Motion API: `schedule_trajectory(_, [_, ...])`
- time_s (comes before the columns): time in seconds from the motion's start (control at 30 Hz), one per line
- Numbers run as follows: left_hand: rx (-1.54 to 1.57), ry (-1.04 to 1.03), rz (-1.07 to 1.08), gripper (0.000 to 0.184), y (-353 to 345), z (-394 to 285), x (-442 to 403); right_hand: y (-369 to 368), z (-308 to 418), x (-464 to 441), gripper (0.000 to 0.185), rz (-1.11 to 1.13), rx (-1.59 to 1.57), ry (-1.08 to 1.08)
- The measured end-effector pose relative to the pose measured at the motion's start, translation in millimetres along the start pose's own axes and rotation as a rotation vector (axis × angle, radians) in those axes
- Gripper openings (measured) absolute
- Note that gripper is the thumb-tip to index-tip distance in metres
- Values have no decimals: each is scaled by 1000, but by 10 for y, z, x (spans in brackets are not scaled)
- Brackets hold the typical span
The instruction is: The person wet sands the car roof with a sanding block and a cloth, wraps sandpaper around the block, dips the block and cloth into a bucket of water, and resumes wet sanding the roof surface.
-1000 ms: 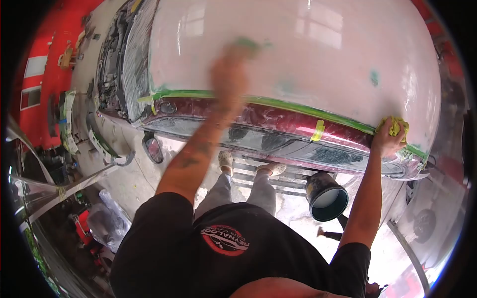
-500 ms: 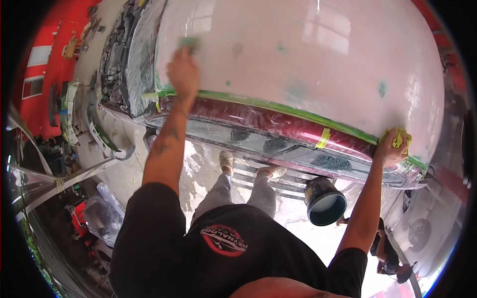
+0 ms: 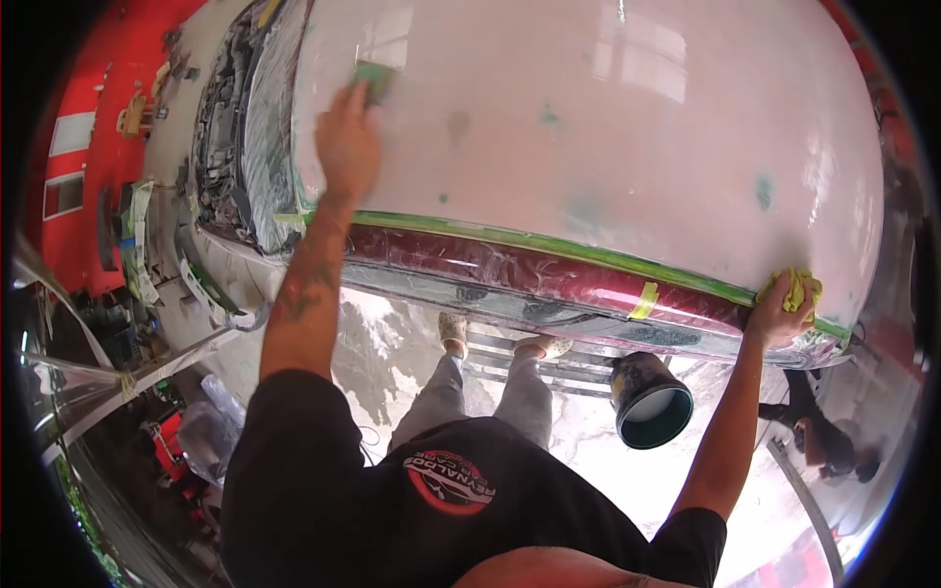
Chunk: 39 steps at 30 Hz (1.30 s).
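My left hand (image 3: 347,147) reaches over the left part of the pale pinkish car roof (image 3: 510,118), its fingers on a green pad (image 3: 373,80) that lies against the surface; both are slightly blurred. At the roof's right end my right hand (image 3: 780,316) holds a crumpled yellow cloth (image 3: 804,296) beside the green masking tape (image 3: 549,245). The tape runs along the roof's near edge, above a dark red strip (image 3: 510,272). Several green spots show on the roof.
A dark bucket (image 3: 655,412) with whitish liquid stands below the car, right of my feet on a slatted platform (image 3: 490,358). Another person (image 3: 828,446) is at the lower right. Clear plastic (image 3: 211,431) lies at the lower left.
My left hand and the green pad have moved left along the roof. My right hand stays on the cloth at the right end. The other person now shows farther right.
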State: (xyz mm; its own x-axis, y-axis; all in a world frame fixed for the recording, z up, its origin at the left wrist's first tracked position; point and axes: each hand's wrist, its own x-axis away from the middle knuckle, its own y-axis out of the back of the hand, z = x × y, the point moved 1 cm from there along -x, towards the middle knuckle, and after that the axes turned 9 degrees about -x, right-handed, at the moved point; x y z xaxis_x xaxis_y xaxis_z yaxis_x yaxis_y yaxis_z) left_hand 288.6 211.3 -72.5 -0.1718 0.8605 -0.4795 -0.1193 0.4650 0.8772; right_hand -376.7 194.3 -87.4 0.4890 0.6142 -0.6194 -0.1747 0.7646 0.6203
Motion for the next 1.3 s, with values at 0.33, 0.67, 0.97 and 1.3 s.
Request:
schedule_trajectory(0.33, [256,6,-140,20,-547,-1585,-1099,45,71,8,51,-5,19,-29])
schedule_trajectory(0.67, [200,-35,-141,38,-655,209,-1231,53,76,-7,47,9,-22,-67])
schedule_trajectory(0.97, [-55,137,323,23,-1094,-1013,-1975,51,153,13,42,10,-27,-9])
schedule_trajectory(1.3, [582,-156,-91,24,-950,-1565,-2007,92,180,4,40,34,-46,72])
